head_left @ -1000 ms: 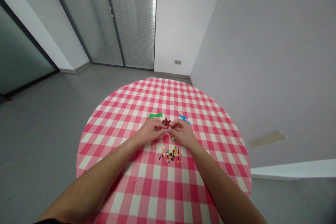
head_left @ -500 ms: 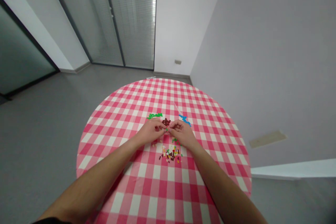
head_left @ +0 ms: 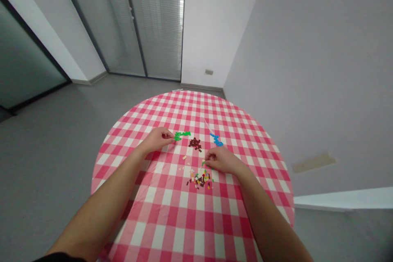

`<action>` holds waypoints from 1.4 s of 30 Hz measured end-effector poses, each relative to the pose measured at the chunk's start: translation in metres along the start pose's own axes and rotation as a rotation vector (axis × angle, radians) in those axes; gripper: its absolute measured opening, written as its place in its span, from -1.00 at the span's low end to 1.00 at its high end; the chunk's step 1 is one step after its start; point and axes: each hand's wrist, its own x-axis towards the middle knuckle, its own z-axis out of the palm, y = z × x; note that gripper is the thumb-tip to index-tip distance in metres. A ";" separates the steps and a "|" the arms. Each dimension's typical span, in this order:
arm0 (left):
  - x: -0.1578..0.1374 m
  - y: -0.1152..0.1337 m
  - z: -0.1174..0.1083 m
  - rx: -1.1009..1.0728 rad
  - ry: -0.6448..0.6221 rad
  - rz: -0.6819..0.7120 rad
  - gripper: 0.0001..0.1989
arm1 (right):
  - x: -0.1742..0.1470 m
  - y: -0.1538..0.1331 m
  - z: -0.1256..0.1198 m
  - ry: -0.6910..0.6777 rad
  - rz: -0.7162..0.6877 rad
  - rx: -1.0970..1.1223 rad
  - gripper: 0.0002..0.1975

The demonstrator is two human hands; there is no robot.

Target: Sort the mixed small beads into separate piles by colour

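Note:
My left hand (head_left: 159, 138) is at the left end of the green pieces (head_left: 183, 134), its thumb and fingers pinched together at their edge. Whatever lies between those fingertips is too small to make out. My right hand (head_left: 221, 159) is low over the table, fingers curled into a pinch beside a few small green bits (head_left: 203, 163). What it grips, if anything, is hidden. Between the hands lies a heap of dark brown pieces (head_left: 195, 143). Nearer me is a mixed scatter of tiny coloured pieces (head_left: 201, 179), brown, yellow, white, red and green.
Blue pieces (head_left: 216, 140) lie beyond my right hand, beside a thin clear strip (head_left: 208, 125). A few pale pieces (head_left: 184, 157) are scattered left of centre. The round table has a red-and-white checked cloth (head_left: 172, 217). A wall (head_left: 322, 69) stands to the right.
My hands, together over the middle around a small green piece, have parted. The left has moved left to the green pieces; the right has moved slightly right and nearer me.

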 end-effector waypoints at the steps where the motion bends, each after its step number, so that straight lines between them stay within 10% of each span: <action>1: 0.001 -0.005 -0.001 0.002 -0.003 -0.019 -0.83 | 0.000 0.000 0.001 -0.013 0.001 -0.017 -0.95; 30: 0.009 -0.014 0.016 0.229 0.049 -0.115 -0.74 | 0.004 -0.004 0.010 0.086 -0.039 0.097 -0.89; 42: -0.008 0.039 0.043 0.019 0.127 0.262 -0.86 | 0.016 -0.011 0.028 0.336 0.026 0.698 -0.85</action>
